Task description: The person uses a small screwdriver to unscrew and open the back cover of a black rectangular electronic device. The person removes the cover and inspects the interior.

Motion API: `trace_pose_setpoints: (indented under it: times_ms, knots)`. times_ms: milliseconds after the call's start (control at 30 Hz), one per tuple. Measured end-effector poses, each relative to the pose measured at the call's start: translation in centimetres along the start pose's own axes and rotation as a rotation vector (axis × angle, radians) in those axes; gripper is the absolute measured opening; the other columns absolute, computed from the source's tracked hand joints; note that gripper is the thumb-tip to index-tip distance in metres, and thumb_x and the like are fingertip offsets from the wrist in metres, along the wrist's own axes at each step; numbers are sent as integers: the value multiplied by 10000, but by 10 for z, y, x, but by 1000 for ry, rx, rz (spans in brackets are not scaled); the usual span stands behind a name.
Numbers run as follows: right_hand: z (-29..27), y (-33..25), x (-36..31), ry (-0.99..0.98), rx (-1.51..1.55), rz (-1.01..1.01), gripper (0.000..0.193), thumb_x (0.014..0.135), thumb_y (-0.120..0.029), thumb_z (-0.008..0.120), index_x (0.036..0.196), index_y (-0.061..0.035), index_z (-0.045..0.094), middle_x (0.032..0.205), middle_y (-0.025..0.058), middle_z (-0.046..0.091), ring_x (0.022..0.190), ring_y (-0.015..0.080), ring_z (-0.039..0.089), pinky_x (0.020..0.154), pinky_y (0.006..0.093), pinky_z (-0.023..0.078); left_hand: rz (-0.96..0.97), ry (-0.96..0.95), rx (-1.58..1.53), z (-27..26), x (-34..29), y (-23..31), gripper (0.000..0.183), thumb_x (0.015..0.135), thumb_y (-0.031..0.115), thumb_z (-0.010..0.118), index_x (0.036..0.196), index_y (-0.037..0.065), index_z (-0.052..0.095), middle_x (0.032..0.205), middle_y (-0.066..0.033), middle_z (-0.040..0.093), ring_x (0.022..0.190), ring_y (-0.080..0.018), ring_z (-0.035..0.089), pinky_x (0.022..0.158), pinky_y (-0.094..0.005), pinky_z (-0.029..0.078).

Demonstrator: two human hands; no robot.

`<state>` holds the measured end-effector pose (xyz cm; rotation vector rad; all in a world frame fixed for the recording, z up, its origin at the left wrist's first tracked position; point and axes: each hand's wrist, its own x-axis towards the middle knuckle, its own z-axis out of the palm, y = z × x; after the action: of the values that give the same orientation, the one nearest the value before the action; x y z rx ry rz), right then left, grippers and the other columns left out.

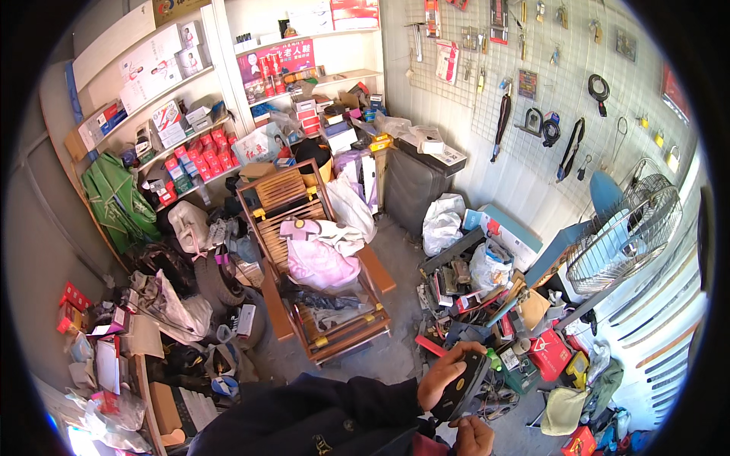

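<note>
Nearest, a little right of the middle, the left hand [441, 378] is closed over the upper edge of a black flat object [461, 389], which may be a case and has a small oval mark on its face. The right hand [473, 436], nearer and just at its lower edge, has curled fingers; I cannot tell if it pinches the edge or only rests there.

As I judge it, the handling is under way: the object is already up in the left hand and not yet laid down. Whether something on it is finished, or what is left, the view does not show; it looks whole, and no opened part can be seen.

Beyond it on the right are mixed tools and a red box [550, 354] on the floor [281, 361]. In the middle stands a wooden chair [275, 304] with a pink cloth [323, 264], a tyre [213, 285] to its left. Farther right is a fan [623, 228]. Farthest, the shelves on the left carry red boxes [209, 158], and cable locks [598, 90] hang at the right.
</note>
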<state>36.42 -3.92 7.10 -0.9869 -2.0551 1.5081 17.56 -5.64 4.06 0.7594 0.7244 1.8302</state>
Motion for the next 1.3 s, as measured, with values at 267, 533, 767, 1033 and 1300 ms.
trace_pose_setpoints:
  times_ms: [267, 533, 767, 1033, 1300]
  knots:
    - [-2, 7, -2, 71, 15, -174, 277, 1093, -202, 496, 1056, -57, 730, 683, 44, 564, 587, 156, 496, 543, 363, 392, -17, 16, -58, -7, -7, -9, 476, 1044, 281, 476, 1459, 49, 490, 1237, -63, 611, 971, -101, 617, 826, -237, 503]
    - [6, 16, -7, 136, 113, -89, 166, 1067, -187, 580, 1060, -71, 699, 678, -1, 531, 614, 107, 491, 561, 315, 416, -96, -10, -267, -22, -1, -13, 535, 1049, 338, 500, 1485, 31, 449, 1308, -177, 625, 1130, -240, 687, 934, -357, 573]
    - [10, 15, -8, 144, 113, -95, 138, 1041, -164, 625, 1007, -43, 682, 705, 12, 568, 643, 112, 521, 591, 308, 440, -99, 19, -295, -19, -5, -10, 476, 1042, 302, 489, 1454, 65, 495, 1257, -116, 639, 1013, -157, 672, 854, -296, 557]
    - [11, 22, -3, 101, 177, -103, 136, 1017, -155, 646, 985, -29, 687, 735, 10, 611, 659, 97, 529, 622, 291, 460, -149, 64, -291, -17, -2, -1, 498, 1017, 258, 468, 1448, 8, 468, 1343, -190, 601, 1144, -261, 676, 943, -371, 578]
    - [8, 26, -2, 107, 166, -94, 157, 1020, -180, 648, 981, -35, 690, 746, -2, 604, 693, 88, 520, 641, 289, 447, -151, 53, -278, -16, 1, -2, 499, 1025, 263, 465, 1462, 22, 462, 1338, -220, 617, 1135, -281, 699, 934, -393, 600]
